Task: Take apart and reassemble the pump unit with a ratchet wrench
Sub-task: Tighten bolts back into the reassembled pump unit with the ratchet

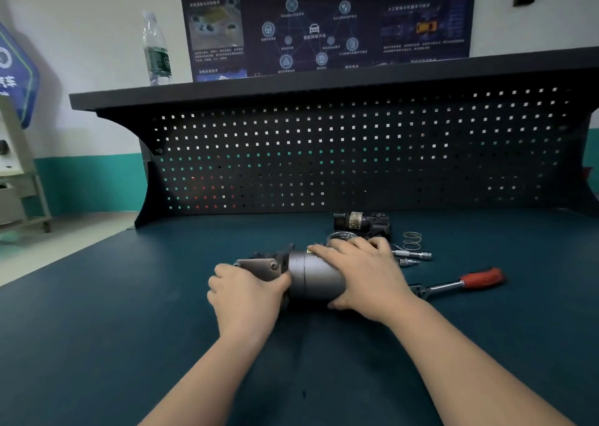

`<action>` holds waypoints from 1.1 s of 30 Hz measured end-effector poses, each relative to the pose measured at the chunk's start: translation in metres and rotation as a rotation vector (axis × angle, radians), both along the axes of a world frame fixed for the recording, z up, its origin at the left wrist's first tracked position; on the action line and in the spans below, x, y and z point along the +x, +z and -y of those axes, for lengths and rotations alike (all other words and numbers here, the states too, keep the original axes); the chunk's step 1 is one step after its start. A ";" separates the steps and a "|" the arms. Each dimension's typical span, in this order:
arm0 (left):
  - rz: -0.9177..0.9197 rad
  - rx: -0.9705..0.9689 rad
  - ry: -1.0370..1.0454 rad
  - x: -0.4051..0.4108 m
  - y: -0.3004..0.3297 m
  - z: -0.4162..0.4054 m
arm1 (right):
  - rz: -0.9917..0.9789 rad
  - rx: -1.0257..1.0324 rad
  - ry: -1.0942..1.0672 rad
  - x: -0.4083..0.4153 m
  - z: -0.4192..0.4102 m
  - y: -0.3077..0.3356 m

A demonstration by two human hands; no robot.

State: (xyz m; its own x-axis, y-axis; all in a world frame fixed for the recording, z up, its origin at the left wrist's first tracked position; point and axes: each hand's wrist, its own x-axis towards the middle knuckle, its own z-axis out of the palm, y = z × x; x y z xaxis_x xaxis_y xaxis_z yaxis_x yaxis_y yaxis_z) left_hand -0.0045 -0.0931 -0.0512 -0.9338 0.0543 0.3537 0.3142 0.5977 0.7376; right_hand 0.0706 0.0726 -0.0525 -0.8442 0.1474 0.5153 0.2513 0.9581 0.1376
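Holding the pump unit (311, 275) on its side at frame centre on the bench (129, 328): left hand (246, 291) fingers curled round the bracket end, right hand (359, 273) wrapped over the grey cylinder. Ratchet wrench (460, 283) lies unused at right centre, just beside the right wrist. Loose parts behind the hands: dark housing (361, 223), spring (412, 240), bolts (413, 255). Judged mid-task: disassembly partly or fully done, whether reassembly has begun unclear.

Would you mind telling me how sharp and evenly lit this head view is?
Head view: wide-angle bending curves the shelf; the poster text is blurred; soft light, faint shadow under the pump; both hands reasonably sharp.
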 end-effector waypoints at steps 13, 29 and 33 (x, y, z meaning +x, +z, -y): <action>0.161 -0.213 0.031 0.031 0.001 -0.052 | -0.570 -1.025 -0.726 0.058 -0.071 0.023; -0.057 -0.093 -0.160 0.023 -0.019 -0.023 | -0.437 -1.275 -0.875 0.050 -0.084 -0.004; -0.026 -0.004 -0.171 0.016 -0.020 -0.023 | -0.541 -1.268 -0.854 0.057 -0.082 0.002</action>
State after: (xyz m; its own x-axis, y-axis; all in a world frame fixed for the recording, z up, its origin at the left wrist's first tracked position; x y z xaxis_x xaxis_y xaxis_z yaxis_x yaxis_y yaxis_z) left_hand 0.0110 -0.0700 -0.0708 -0.9014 0.2132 0.3769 0.4304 0.5365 0.7259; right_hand 0.1278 0.1551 -0.0509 -0.0675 0.9925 -0.1022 0.4950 -0.0557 -0.8671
